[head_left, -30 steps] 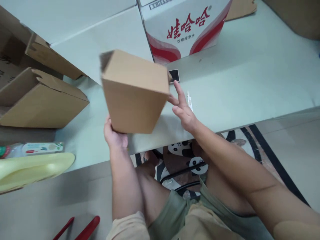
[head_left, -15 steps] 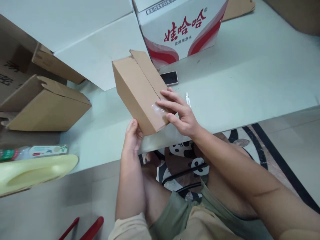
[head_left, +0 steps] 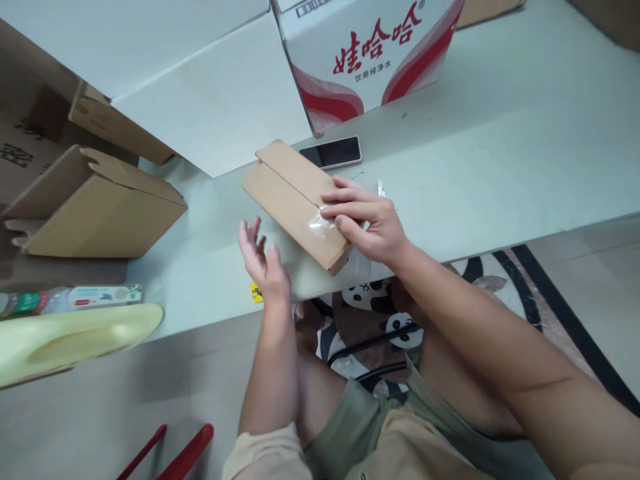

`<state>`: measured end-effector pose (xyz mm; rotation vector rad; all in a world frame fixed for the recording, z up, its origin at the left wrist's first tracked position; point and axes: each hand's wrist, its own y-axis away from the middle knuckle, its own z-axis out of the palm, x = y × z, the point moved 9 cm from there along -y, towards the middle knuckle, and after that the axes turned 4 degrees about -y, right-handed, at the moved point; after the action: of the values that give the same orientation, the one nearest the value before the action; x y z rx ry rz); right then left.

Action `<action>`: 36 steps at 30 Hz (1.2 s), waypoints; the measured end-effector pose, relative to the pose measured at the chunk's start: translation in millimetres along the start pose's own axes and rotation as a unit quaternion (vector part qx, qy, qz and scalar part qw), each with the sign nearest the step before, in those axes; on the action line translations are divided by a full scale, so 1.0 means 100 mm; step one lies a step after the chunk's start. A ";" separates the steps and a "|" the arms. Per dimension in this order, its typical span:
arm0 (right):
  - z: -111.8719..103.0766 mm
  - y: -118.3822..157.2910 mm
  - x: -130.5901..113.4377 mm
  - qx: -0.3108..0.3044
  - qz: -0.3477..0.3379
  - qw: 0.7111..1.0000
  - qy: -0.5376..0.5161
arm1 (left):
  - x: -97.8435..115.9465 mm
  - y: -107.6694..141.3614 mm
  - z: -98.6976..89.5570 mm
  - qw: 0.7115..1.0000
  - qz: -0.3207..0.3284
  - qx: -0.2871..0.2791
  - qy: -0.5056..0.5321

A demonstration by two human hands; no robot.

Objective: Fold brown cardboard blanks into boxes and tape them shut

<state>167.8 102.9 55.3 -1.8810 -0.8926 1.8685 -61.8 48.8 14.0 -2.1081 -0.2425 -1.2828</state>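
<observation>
A closed brown cardboard box point(head_left: 290, 200) lies at a slant near the table's front edge, with a seam along its top. Clear tape point(head_left: 321, 222) wrinkles over the seam at its near right end. Bent over that end, my right hand point(head_left: 373, 220) has its fingers and thumb pressed on the tape and box. The fingers' undersides are hidden. Apart from the box, to its left, my left hand point(head_left: 264, 260) is raised with fingers spread and nothing in it. By its wrist, a small yellow item point(head_left: 257, 293) rests on the table.
Behind the box lies a phone point(head_left: 334, 153), before a white and red carton point(head_left: 370, 73) and a large white box point(head_left: 215, 100). An open cardboard box point(head_left: 100, 210) and a plastic bottle point(head_left: 30, 302) stand left. A small white item point(head_left: 381, 189) lies beyond my right hand.
The cardboard box has come down and tipped flatter. My left hand has let go of it and opened out to the left. My right hand stays on the taped end.
</observation>
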 end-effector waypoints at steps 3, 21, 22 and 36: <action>0.19 0.01 -0.11 -0.061 -0.046 0.997 -0.023 | 0.41 0.11 0.04 0.978 0.207 -0.027 -0.019; -0.65 0.49 0.70 -0.158 0.423 0.763 0.461 | 0.55 0.21 0.15 0.953 0.296 0.003 -0.064; -0.64 0.46 0.68 -0.137 0.416 0.790 0.429 | 0.55 0.21 0.15 0.953 0.296 0.003 -0.064; -0.43 0.29 -0.38 0.091 0.048 0.987 0.119 | 0.44 0.21 0.16 0.960 0.266 0.009 -0.092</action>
<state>218.4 65.0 68.4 -2.0091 -0.5429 1.6674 -17.7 34.8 37.2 -2.0809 0.2257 -0.7659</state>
